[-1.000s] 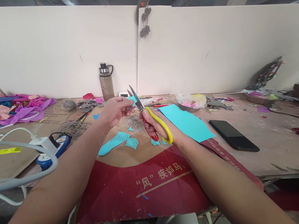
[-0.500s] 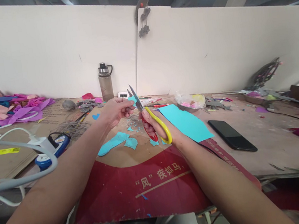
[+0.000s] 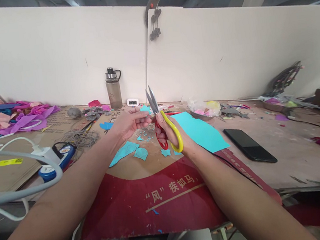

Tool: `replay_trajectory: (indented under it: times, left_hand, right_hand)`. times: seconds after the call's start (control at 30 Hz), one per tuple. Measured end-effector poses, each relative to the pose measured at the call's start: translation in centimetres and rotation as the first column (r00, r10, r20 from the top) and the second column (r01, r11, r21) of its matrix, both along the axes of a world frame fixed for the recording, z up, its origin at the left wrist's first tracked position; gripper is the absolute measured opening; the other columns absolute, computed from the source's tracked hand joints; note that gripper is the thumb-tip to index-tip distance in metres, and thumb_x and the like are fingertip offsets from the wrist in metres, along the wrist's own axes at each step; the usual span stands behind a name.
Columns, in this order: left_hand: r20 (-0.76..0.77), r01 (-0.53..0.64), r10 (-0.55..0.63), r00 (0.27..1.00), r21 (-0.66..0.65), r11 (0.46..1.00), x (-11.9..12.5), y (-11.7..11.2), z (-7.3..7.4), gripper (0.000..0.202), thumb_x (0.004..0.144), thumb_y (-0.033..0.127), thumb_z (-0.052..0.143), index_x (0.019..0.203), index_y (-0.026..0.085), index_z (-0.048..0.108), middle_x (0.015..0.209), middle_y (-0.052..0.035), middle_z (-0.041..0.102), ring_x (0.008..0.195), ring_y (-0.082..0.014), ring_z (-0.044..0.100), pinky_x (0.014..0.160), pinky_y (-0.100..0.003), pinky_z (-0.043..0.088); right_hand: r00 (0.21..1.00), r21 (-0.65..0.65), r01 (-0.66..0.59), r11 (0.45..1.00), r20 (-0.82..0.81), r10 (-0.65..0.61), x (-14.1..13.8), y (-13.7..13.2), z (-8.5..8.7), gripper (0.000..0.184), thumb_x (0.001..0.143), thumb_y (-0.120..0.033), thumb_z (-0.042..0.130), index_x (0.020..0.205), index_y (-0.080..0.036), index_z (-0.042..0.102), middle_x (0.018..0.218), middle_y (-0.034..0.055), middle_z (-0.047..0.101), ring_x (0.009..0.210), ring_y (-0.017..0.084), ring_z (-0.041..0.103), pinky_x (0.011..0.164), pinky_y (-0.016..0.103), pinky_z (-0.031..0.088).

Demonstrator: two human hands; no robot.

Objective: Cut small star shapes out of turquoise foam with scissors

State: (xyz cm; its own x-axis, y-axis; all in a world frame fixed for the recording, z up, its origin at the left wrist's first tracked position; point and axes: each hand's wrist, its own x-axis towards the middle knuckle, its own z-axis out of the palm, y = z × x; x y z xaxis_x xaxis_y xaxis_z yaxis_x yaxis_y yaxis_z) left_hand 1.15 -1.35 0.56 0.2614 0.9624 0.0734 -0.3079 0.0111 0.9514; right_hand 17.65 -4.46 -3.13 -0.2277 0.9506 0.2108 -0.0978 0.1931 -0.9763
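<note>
Pinched in the fingers of my left hand is a small turquoise paper piece. My right hand grips scissors with one red and one yellow handle; their blades point up, slightly parted, just right of the paper piece. Below my hands, turquoise scraps and a rounded offcut lie on the cardboard. A small star-shaped cutout rests under the scissors' handles. Right of my right hand lies a large turquoise sheet.
A black phone lies to the right. At the back stand a bottle and a small digital clock. A power strip with a white cable and a pile of coloured scraps occupy the left side.
The scissors have shifted slightly right and turned more upright. My left hand has moved a little right and down, its fingers now straighter, with the paper piece still at the fingertips.
</note>
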Motion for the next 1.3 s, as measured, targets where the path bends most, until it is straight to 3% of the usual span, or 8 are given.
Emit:
replay_trajectory:
  times: [0.33,0.5,0.6,0.73,0.87,0.97,1.1,1.3]
  left_hand:
    - [0.048,-0.013,0.008,0.999,0.108,0.994,-1.1,1.0,-0.1,0.018,0.073,0.014,0.082,0.067,0.012,0.065,0.060,-0.0005,0.060,0.051,-0.0061,0.055,0.047,-0.018,0.040]
    - [-0.007,0.000,0.001,1.000,0.224,0.975,-0.7,0.9,-0.6,0.021,0.073,0.025,0.085,0.067,0.014,0.068,0.062,0.0009,0.059,0.050,-0.0047,0.050,0.047,-0.019,0.038]
    - [-0.135,-0.015,0.077,0.988,0.410,0.912,-0.4,0.6,-0.9,0.022,0.079,0.031,0.082,0.067,0.017,0.070,0.061,0.0018,0.058,0.050,-0.0054,0.047,0.048,-0.020,0.037]
    - [-0.312,-0.007,0.272,0.911,0.645,0.764,-0.3,0.5,-1.6,0.013,0.084,0.030,0.076,0.075,0.021,0.078,0.067,-0.0018,0.068,0.062,-0.0121,0.059,0.060,-0.026,0.049]
    - [-0.345,0.029,0.337,0.876,0.735,0.678,0.0,0.7,-2.2,0.007,0.080,0.023,0.076,0.084,0.025,0.082,0.083,-0.0038,0.077,0.075,-0.0157,0.068,0.071,-0.029,0.055]
    - [-0.298,0.023,0.226,0.927,0.649,0.760,0.5,0.4,-2.0,0.011,0.077,0.025,0.079,0.087,0.021,0.080,0.085,-0.0043,0.076,0.074,-0.0162,0.069,0.071,-0.030,0.057]
    - [-0.148,0.025,0.034,0.988,0.380,0.925,1.0,-0.4,-1.3,0.024,0.078,0.031,0.082,0.096,0.018,0.075,0.071,-0.0014,0.070,0.063,-0.0147,0.066,0.063,-0.028,0.054]
    - [-0.123,0.105,-0.078,0.989,0.225,0.969,1.2,-0.7,-1.5,0.026,0.077,0.035,0.085,0.074,0.014,0.068,0.067,-0.0046,0.068,0.058,-0.0123,0.062,0.058,-0.025,0.049]
  right_hand:
    - [0.997,0.042,0.015,0.999,-0.073,-0.012,0.0,1.4,-0.8,0.060,0.078,-0.080,0.068,0.088,-0.025,0.048,0.062,-0.0071,0.045,0.047,0.009,0.040,0.041,0.024,0.034]
    - [0.962,0.017,-0.008,1.000,-0.273,0.012,0.0,1.7,-0.6,0.053,0.071,-0.057,0.086,0.094,-0.024,0.051,0.067,-0.0067,0.055,0.053,0.009,0.047,0.048,0.024,0.043]
    - [0.922,-0.003,-0.040,0.999,-0.386,0.036,0.2,1.4,-0.1,0.045,0.075,-0.045,0.086,0.096,-0.024,0.053,0.071,-0.0050,0.060,0.056,0.010,0.051,0.051,0.025,0.046]
    - [0.888,-0.005,-0.060,0.998,-0.457,0.051,0.4,0.9,0.4,0.035,0.079,-0.039,0.083,0.095,-0.023,0.055,0.072,-0.0029,0.062,0.056,0.011,0.052,0.052,0.026,0.048]
    - [0.886,0.005,-0.031,0.999,-0.463,0.030,0.4,1.1,0.3,0.037,0.077,-0.031,0.083,0.098,-0.023,0.053,0.066,-0.0055,0.058,0.055,0.011,0.052,0.052,0.025,0.047]
    - [0.898,0.017,0.041,0.999,-0.438,-0.029,0.2,1.5,0.1,0.044,0.073,-0.028,0.083,0.103,-0.024,0.050,0.061,-0.0091,0.052,0.053,0.011,0.051,0.052,0.025,0.046]
    - [0.953,0.100,0.168,0.981,-0.270,-0.136,0.1,1.7,-0.1,0.037,0.079,-0.033,0.074,0.104,-0.025,0.048,0.064,-0.0074,0.049,0.053,0.013,0.049,0.051,0.029,0.045]
    - [0.946,0.219,0.323,0.921,-0.099,-0.308,0.3,1.7,-0.8,0.029,0.084,-0.028,0.064,0.108,-0.027,0.048,0.074,-0.0027,0.050,0.062,0.015,0.051,0.057,0.031,0.044]
